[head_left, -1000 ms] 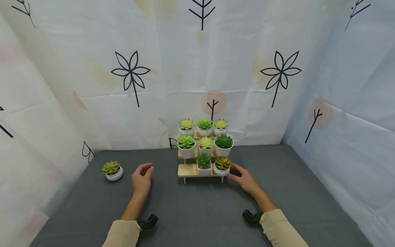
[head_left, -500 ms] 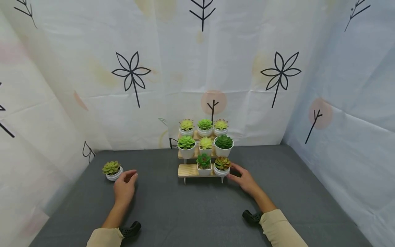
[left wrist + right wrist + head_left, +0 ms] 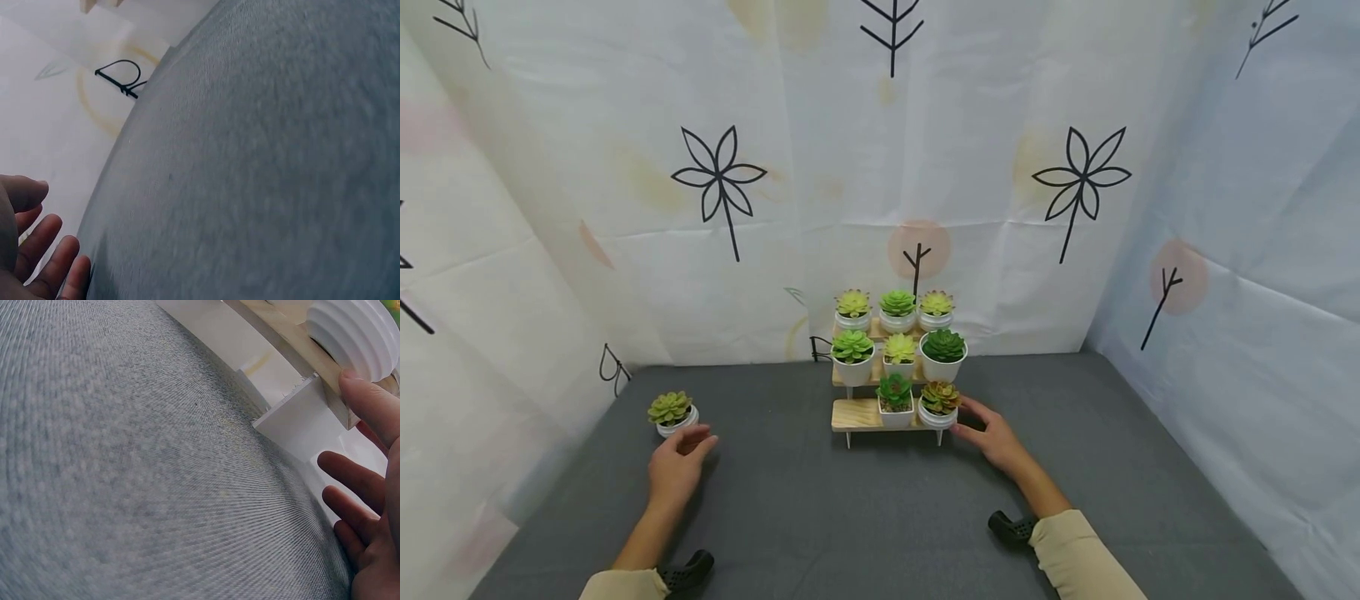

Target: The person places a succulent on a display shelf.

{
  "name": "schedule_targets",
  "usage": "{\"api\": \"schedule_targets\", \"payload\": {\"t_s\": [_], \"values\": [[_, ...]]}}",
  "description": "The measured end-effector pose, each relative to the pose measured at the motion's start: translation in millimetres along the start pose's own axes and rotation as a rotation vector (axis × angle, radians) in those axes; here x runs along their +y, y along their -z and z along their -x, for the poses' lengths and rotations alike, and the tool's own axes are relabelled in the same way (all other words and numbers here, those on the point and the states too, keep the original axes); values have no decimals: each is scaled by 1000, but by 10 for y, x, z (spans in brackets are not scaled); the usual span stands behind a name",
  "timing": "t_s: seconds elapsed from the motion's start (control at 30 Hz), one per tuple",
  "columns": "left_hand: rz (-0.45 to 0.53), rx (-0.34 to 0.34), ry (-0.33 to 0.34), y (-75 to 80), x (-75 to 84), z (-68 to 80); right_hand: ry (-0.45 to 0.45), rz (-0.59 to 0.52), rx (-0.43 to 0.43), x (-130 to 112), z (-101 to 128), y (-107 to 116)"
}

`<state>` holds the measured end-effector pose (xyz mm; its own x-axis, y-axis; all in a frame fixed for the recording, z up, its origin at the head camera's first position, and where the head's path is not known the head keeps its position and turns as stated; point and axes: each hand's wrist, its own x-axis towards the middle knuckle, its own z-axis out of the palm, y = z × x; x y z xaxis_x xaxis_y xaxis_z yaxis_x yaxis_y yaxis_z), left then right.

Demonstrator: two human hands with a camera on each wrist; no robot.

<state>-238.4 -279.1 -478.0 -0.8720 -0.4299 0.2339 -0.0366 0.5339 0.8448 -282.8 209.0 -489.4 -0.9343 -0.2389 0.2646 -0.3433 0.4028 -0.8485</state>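
A yellow-green succulent in a ribbed white pot (image 3: 676,425) stands on the left of the dark cloth. My left hand (image 3: 675,473) is just in front of it, fingers loosely bent and holding nothing; whether a fingertip touches the pot cannot be told. A reddish-brown succulent in a ribbed white pot (image 3: 938,416) sits at the right end of the lowest step of a wooden stand (image 3: 853,414). My right hand (image 3: 997,440) is beside this pot, thumb tip against its lower side and the other fingers spread. In the right wrist view, the index finger is partly hidden behind the thumb.
A small succulent in a square pot (image 3: 896,410) stands left of the brown one. The middle step holds three potted plants, including a dark green succulent (image 3: 943,346). Three more line the top step. White printed fabric (image 3: 985,125) encloses the back and sides.
My left hand has moved left and slightly nearer me, from the open cloth to the pot at the left. My right hand and the plants have stayed in place.
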Motion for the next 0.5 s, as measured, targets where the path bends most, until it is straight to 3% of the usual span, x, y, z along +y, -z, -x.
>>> {"api": "schedule_targets", "payload": {"t_s": [0.5], "values": [[-30,113,0,239,-129,-50,-12,11,13,-29,-3,-14]]}}
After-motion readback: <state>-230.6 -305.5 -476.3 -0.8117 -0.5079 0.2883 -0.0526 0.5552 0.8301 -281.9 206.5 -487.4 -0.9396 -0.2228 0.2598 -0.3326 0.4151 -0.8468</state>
